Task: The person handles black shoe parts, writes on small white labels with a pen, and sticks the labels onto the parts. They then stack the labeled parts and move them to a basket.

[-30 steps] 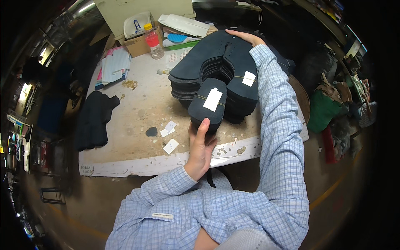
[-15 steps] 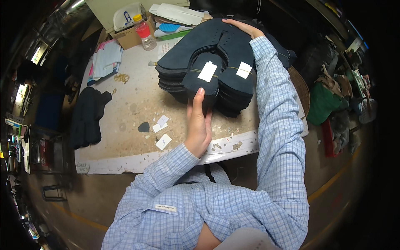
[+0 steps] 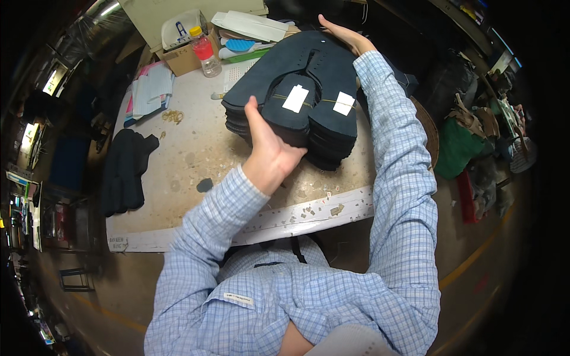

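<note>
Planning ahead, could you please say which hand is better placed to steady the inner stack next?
Probably the left hand, beside the inner stack; the right hand is by the far edge of the outer stack.

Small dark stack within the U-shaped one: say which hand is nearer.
Left. The left hand is at the near end of the small dark stack, thumb spread to its left; the right hand is farther off, by the far right edge of the U-shaped stack.

One bottle (image 3: 205, 52) (plus two hands (image 3: 273, 155) (image 3: 347, 38))
</note>
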A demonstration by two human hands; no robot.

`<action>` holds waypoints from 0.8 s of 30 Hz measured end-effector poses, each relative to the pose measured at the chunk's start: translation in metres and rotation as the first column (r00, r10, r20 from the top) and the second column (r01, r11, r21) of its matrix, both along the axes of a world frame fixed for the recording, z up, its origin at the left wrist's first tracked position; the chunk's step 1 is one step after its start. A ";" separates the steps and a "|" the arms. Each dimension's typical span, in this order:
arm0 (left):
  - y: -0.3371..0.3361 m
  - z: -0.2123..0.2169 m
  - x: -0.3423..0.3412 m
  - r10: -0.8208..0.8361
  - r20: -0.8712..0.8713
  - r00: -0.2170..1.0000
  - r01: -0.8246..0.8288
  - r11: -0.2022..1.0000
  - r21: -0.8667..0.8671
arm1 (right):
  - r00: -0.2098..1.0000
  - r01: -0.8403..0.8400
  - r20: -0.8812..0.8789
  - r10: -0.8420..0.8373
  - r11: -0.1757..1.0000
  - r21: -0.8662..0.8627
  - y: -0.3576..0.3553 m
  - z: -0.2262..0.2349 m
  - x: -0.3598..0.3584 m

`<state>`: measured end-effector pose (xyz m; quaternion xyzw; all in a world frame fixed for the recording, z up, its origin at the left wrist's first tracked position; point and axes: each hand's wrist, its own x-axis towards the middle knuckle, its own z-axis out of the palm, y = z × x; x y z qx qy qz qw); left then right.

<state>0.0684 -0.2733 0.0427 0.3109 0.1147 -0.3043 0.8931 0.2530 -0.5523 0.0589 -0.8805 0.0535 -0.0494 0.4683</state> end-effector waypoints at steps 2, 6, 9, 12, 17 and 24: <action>-0.004 0.007 0.012 -0.021 -0.086 0.996 0.024 0.999 0.036 | 1.000 -0.025 0.004 0.025 0.999 -0.028 0.002 -0.003 0.000; -0.012 0.012 0.026 -0.050 -0.197 0.979 0.069 0.993 0.091 | 0.998 0.023 0.068 -0.015 0.991 -0.131 0.000 -0.017 0.009; -0.006 0.005 0.012 -0.022 -0.078 0.997 0.026 0.998 0.049 | 0.987 0.131 0.113 -0.113 0.976 -0.173 -0.008 -0.024 0.016; 0.017 -0.015 -0.020 0.020 -0.134 0.991 -0.020 1.000 -0.004 | 0.992 0.098 0.093 -0.090 0.992 -0.076 -0.017 -0.026 0.013; 0.025 -0.053 -0.029 0.056 -0.072 0.996 -0.054 0.998 0.021 | 0.998 0.012 0.064 -0.019 0.995 0.095 -0.016 -0.024 -0.005; 0.012 -0.050 -0.011 0.088 -0.117 0.989 -0.086 0.996 0.029 | 0.999 -0.029 0.030 0.022 0.972 0.234 -0.009 -0.019 -0.009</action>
